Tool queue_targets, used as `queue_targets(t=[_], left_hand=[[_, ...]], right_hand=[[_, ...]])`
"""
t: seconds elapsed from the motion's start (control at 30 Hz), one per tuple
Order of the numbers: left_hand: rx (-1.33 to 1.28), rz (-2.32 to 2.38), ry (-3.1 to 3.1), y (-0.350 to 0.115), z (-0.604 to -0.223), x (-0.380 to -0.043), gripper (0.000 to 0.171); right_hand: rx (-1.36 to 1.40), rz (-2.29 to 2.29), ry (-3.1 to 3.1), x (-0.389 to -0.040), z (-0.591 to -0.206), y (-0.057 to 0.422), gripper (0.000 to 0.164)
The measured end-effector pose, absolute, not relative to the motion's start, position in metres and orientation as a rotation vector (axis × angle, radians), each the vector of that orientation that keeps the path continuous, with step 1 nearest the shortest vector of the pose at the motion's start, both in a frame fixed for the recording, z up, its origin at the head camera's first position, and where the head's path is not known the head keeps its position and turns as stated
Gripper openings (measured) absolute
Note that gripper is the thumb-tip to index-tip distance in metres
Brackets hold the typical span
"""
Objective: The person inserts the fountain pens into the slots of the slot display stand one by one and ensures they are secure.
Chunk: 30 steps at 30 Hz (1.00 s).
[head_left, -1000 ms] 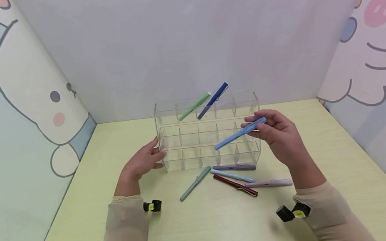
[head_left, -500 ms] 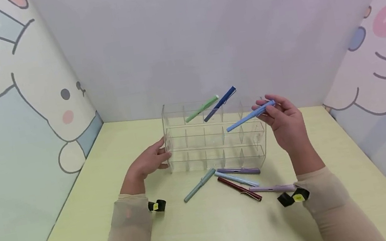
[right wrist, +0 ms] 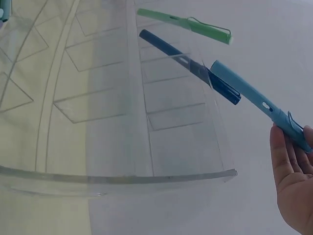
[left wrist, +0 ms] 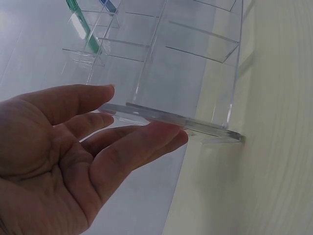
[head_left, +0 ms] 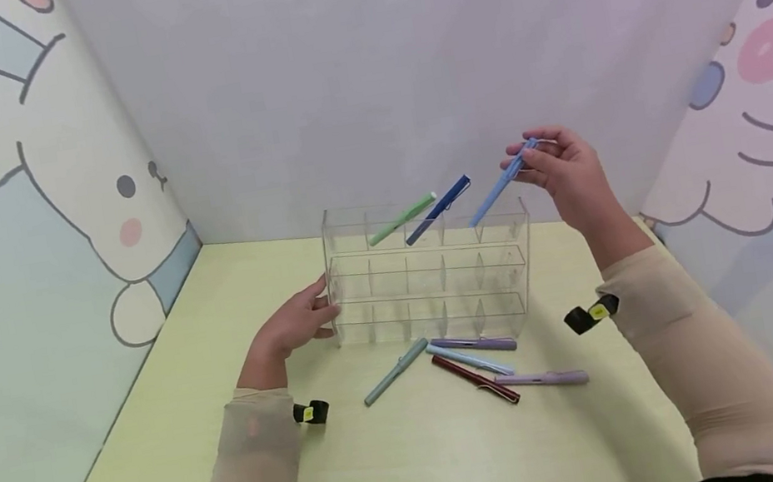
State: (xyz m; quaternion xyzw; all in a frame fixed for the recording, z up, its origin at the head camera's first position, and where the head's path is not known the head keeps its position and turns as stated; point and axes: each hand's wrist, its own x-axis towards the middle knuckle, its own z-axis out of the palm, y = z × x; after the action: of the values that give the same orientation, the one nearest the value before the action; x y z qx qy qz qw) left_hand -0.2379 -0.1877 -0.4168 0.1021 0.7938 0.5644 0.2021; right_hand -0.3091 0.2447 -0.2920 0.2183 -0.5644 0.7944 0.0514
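In the head view my left hand [head_left: 300, 319] rests against the left side of a clear acrylic pen rack [head_left: 426, 275] with three stepped rows of compartments. Up close in the left wrist view, its loosely bent fingers [left wrist: 134, 147] touch the side panel. My right hand [head_left: 569, 174] is raised at the back right, pinching a light blue pen [head_left: 502, 185] near its clip end. The pen slants down to the left, its lower end overlapping the top row. A green pen [head_left: 402, 219] and a dark blue pen [head_left: 438, 209] lean in that row.
Several pens lie on the table in front of the rack: a grey-green pen [head_left: 395, 372], a purple pen [head_left: 475, 344], a pale blue pen [head_left: 467, 358], a dark red pen [head_left: 475, 379] and a lilac pen [head_left: 543, 379]. A grey wall [head_left: 344, 71] stands behind.
My right hand has risen and moved toward the back, carrying the light blue pen from over the lower rows to the top row; the pen now tilts more steeply. My left hand stays at the rack.
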Motion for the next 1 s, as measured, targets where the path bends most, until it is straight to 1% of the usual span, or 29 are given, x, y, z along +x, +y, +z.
queue_targets(t=[0.27,0.7,1.0], left_hand=[[0.289,1.568,2.218,-0.186,-0.418,-0.238,0.072],[0.261,1.567,2.218,-0.187,-0.417,-0.24,0.073],[0.262,1.566,2.229,-0.186,-0.418,-0.24,0.072]], right_hand=[[0.571,2.42,-1.743,-0.327,-0.287,0.25,0.033],[0.581,2.293,-2.031,-0.328,-0.312,0.236,0.024],[0.642,2.189,-2.114,-0.325,-0.321,0.235,0.031]])
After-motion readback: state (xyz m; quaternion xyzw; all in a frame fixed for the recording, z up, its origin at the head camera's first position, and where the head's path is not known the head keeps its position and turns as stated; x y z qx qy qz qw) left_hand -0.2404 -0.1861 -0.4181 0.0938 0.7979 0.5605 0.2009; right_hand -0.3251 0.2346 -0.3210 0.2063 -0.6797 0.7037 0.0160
